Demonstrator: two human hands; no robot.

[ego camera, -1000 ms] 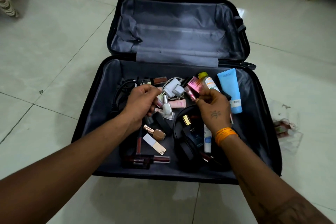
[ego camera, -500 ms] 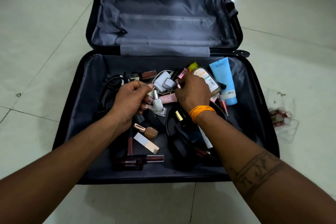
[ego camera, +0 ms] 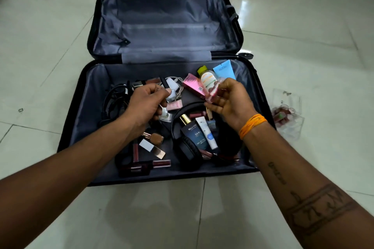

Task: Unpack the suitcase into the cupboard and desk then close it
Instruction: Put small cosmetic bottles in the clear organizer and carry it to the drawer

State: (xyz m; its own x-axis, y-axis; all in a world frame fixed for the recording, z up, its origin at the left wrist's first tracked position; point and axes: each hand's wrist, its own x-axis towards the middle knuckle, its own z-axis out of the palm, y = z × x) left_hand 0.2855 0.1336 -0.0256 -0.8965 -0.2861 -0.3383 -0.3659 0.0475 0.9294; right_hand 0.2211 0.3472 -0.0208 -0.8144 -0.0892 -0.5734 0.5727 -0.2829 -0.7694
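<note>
a: suitcase lies flat and wide open on the tiled floor, lid thrown back, so both hands can reach straight down into the near half. why are the hands bunched over the middle?

b: that is where the small stuff lies. the left hand is curled, fingers clenched round some small items, one a clear little bottle poking out below it. what else is in that fist i cannot tell.

a: and the right?

b: the right hand pinches a small pink packet between thumb and fingers, lifted off the lining. my guess is that it is gathering several small pieces per trip, so the cupboard and desk need fewer walks.

a: what is left inside?

b: plenty. black headphones ring a dark perfume bottle and a white tube. a blue tube and a yellow-capped bottle lean at the far edge beside a pink box. a white charger and black cables sit to the left, lip glosses near the front rim.

a: so the lid half is done?

b: it shows only grey lining. i judge the unpacking to be well short of finished, and closing is far off.

a: anything outside the case?

b: a clear plastic pack with reddish bits rests on the floor just to its right. the cupboard and desk are not in view.
</note>
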